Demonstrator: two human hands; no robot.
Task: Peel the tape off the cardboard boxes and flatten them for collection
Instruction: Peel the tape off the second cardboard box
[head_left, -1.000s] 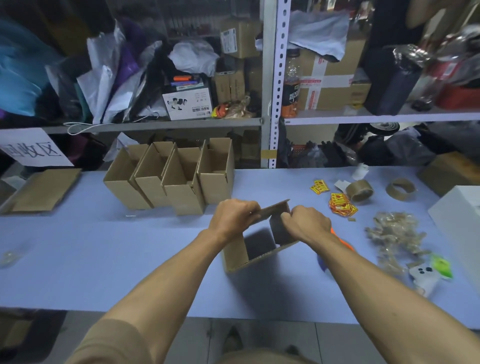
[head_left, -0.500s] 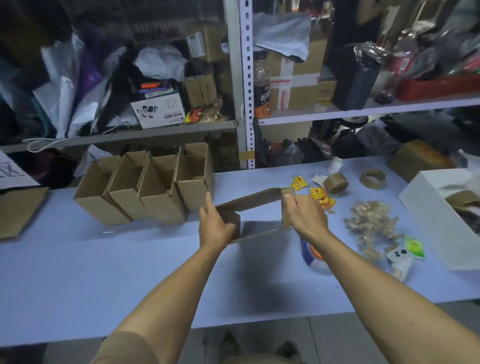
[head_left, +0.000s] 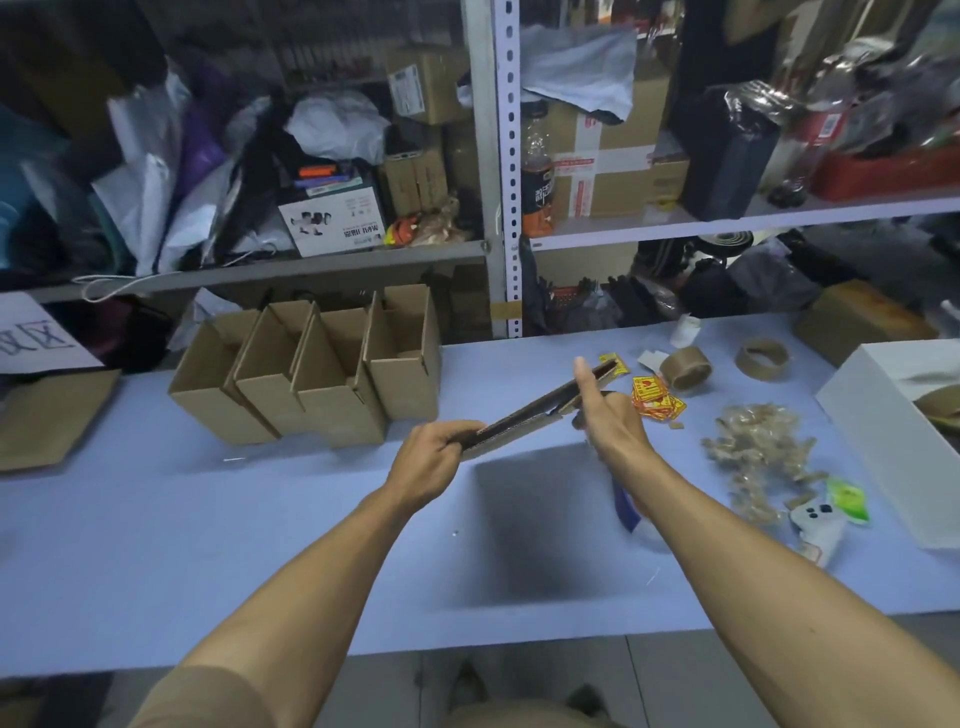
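I see the flattened box (head_left: 524, 415) held in the air above the desk (head_left: 208, 545), edge-on to the camera and tilted, its low end toward the person and its high end away. It casts a square shadow on the desk directly below.

Left hand (head_left: 431, 460): the fingers (head_left: 457, 434) are curled round the low end of the flattened box and clamp it, thumb on top. I read this as a firm grip.

Right hand (head_left: 610, 421): the fingers are straight and spread apart. One points up past the high end of the flattened box, and the palm lies against the box's right side. I cannot tell whether the lower fingers touch the underside.

Positions relative to the flattened box:
- Behind and to its left, a row of four open boxes (head_left: 311, 374) stands upright on the desk, each touching the next.
- Far left, a flat cardboard sheet (head_left: 49, 415) lies on the desk.
- Just beyond its high end lie yellow and red stickers (head_left: 655, 397).
- Further right stand two tape rolls (head_left: 688, 366), apart from each other.
- To the right and nearer the person lies a heap of peeled tape (head_left: 756, 449).
- At the far right stands a white box (head_left: 883, 441).
- A blue-handled object (head_left: 623, 506) lies partly hidden under the right forearm.
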